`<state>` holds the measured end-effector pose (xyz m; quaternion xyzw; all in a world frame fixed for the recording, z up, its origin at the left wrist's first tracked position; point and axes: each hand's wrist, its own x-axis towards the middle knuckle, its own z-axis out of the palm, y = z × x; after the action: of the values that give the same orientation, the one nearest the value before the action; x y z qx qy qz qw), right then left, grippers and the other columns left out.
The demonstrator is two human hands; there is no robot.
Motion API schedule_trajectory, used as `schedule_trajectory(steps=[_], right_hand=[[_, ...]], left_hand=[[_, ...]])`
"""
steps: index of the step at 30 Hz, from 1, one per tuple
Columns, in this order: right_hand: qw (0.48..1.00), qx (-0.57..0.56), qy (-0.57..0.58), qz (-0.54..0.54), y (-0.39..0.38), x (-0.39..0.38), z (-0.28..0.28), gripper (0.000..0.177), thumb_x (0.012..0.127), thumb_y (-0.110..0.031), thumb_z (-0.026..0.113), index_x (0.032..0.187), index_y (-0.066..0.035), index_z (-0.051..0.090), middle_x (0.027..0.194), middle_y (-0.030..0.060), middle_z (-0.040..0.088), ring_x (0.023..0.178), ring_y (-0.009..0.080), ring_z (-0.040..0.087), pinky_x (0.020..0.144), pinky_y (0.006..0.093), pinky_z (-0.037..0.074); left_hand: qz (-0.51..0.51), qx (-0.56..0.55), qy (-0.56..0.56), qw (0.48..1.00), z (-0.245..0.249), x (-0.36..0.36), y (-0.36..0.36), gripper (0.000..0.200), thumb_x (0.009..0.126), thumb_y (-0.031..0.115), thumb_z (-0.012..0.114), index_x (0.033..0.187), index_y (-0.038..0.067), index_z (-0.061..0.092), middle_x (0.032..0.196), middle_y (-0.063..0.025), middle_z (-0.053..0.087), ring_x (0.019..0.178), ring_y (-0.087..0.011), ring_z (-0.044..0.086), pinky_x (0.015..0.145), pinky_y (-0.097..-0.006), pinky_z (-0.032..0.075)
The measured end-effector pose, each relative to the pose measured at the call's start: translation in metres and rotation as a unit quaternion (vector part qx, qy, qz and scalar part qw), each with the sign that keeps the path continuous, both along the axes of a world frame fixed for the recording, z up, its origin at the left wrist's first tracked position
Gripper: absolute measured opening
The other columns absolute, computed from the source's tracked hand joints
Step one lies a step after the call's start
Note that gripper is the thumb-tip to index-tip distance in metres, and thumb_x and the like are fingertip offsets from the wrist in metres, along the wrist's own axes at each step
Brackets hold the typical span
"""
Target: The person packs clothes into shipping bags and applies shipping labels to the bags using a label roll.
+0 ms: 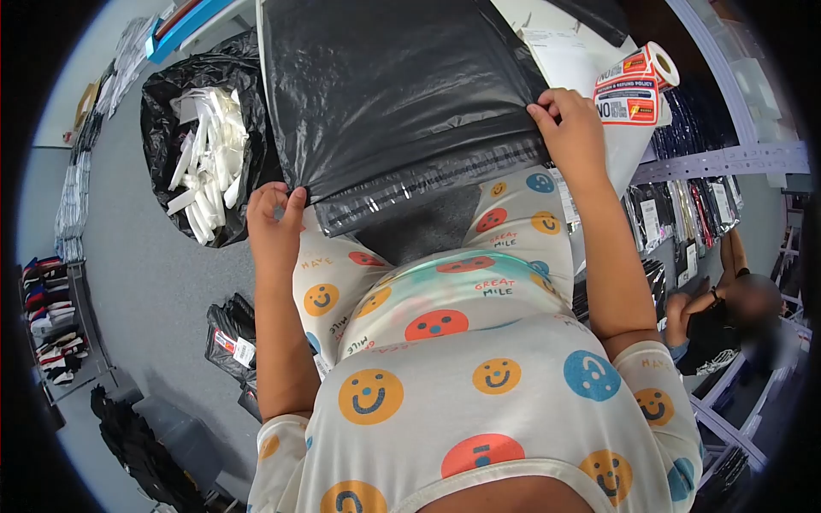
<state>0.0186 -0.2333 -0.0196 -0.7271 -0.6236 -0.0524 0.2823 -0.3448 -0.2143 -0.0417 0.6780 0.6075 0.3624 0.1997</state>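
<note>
A large black plastic mailing bag [398, 81] lies spread out in front of me, its near flap hanging over the edge toward my lap. A clear adhesive strip [428, 182] runs along that flap. My left hand [278, 214] pinches the bag's near left corner between thumb and fingers. At the right edge of the bag, my right hand [569, 128] grips the plastic, also with thumb and fingers closed. The bag looks fairly flat, with creases near the flap. What is inside it, if anything, is hidden.
A black bin bag [158, 115] full of white plastic scraps [209, 154] stands on the left. To the right sits a roll of printed labels [629, 90] near white papers [560, 60]. Packed garments [684, 209] fill a rack beside another person [718, 316]. Black parcels [231, 338] lie on the floor.
</note>
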Motion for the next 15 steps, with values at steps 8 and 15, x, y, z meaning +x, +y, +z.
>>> schedule_trajectory(steps=[8,15], right_hand=[[0.974,0.012,-0.061,0.218,-0.005,-0.068,0.002,0.027,0.081,-0.022,0.054,0.107,-0.013,0.058,0.113,0.0037,0.053,0.113,0.0261,0.044,0.094,0.0461,0.031],[0.957,-0.046,-0.073,0.276,-0.015,-0.087,-0.008,0.033,0.086,-0.028,0.049,0.116,-0.014,0.053,0.126,0.0017,0.047,0.121,0.025,0.037,0.098,0.0485,0.027]], left_hand=[[-0.007,0.002,0.012,1.0,0.0,-0.002,0.002,0.029,0.073,0.015,0.068,0.059,0.001,0.047,0.091,-0.0135,0.058,0.081,-0.0252,0.055,0.072,-0.0321,0.041],[-0.019,0.047,0.1,0.994,0.007,-0.003,0.001,0.02,0.075,0.013,0.066,0.076,0.002,0.049,0.098,-0.0152,0.055,0.09,-0.0255,0.052,0.079,-0.0307,0.041]])
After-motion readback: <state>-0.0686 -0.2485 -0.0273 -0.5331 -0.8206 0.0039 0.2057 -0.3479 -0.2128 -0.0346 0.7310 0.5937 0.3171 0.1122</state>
